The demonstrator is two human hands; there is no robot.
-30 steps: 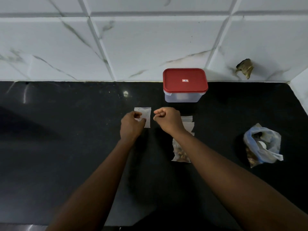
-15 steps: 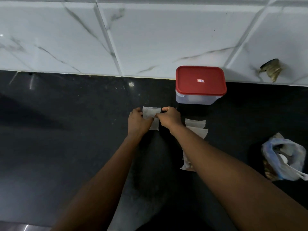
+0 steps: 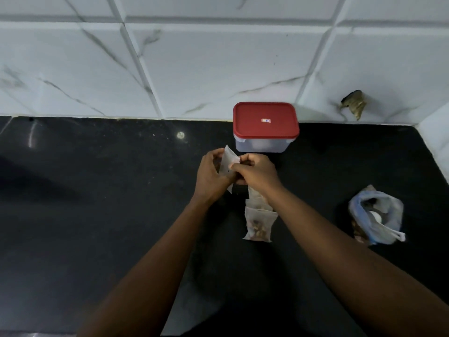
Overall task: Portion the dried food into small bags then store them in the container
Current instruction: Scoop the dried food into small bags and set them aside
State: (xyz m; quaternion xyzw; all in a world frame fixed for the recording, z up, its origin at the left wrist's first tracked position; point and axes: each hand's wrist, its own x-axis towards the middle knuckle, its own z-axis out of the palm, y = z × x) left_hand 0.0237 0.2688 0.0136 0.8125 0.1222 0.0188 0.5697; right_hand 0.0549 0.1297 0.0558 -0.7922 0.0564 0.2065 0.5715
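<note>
On the black countertop, before the red-lidded container, the left hand and right hand are both pinching a small clear bag.

Small sticker, red and white, in the mid of the red lid of the clear container at the back of the tabletop, print too tiny and blurry to read, no other words, nos. or signs to read
</note>
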